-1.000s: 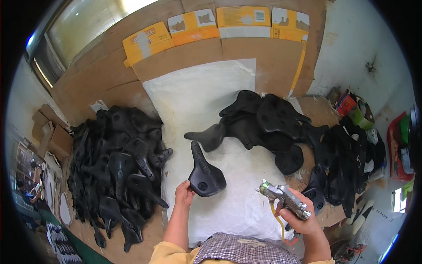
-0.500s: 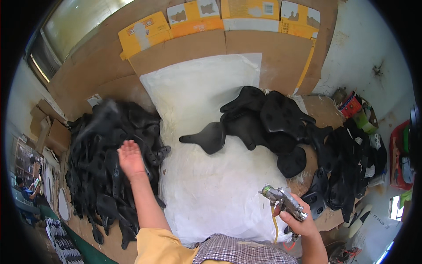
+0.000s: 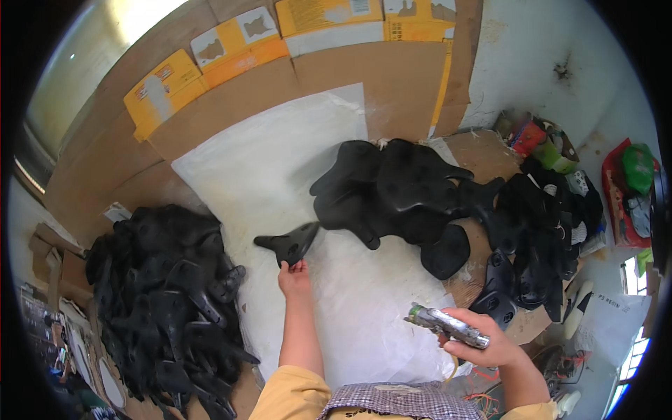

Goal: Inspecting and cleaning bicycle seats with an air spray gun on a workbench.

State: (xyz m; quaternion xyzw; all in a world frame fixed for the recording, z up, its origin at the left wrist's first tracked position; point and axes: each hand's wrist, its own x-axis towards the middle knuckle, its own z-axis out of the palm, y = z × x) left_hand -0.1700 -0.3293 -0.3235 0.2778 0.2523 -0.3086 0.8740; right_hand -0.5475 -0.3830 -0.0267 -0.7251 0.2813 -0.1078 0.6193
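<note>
My left hand (image 3: 295,280) is closed on the lower edge of a black saddle-shaped piece (image 3: 288,245). The piece is tilted, its narrow end toward the left, over the white sheet (image 3: 350,308). My right hand (image 3: 495,341) grips a metal spray gun (image 3: 448,325), its nozzle end pointing left above the sheet. A yellowish hose shows below the gun. Just beyond the held piece, a cluster of similar black pieces (image 3: 406,185) lies overlapping on the sheet. On the left is a large heap of black pieces (image 3: 157,308).
More black pieces (image 3: 528,238) spread across the cardboard at the right. Upright cardboard (image 3: 322,73) forms the back. A red bag (image 3: 616,182) and a green box (image 3: 555,155) are at the far right. Loose wires (image 3: 483,402) lie near my right forearm.
My left hand has moved right from over the left heap and taken hold of the single black piece, which now tilts. My right hand still holds the spray gun. The view has shifted.
</note>
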